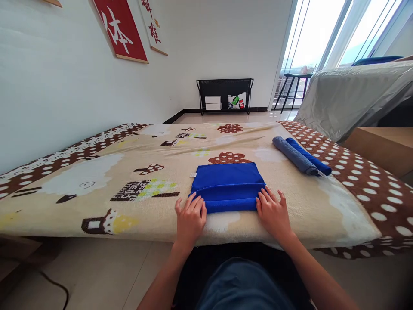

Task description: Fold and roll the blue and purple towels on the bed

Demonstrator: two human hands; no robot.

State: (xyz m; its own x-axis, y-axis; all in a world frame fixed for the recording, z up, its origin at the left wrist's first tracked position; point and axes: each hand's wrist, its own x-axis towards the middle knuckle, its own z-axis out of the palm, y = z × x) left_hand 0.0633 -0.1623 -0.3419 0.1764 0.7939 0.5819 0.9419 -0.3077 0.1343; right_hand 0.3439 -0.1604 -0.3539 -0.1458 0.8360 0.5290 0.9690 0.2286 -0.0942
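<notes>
A bright blue towel (227, 176) lies on the patterned blanket in front of me, its near edge turned over into a flat fold. My left hand (191, 217) grips the left end of that fold, fingers curled on top; the thumb side is partly hidden. At the right end, my right hand (273, 213) holds the fold in the same way. A small white tag (192, 175) sticks out at the towel's left side. Further right lie two rolled towels side by side, one grey-blue (294, 156) and one blue (309, 156), apart from both hands.
The cream blanket (97, 172) with a brown dotted border covers the bed. A wall stands along the left. Beyond are a black rack (225, 92), a stool (295, 79) and a silver-grey cover (348, 94). A cardboard box (380, 150) sits at the right.
</notes>
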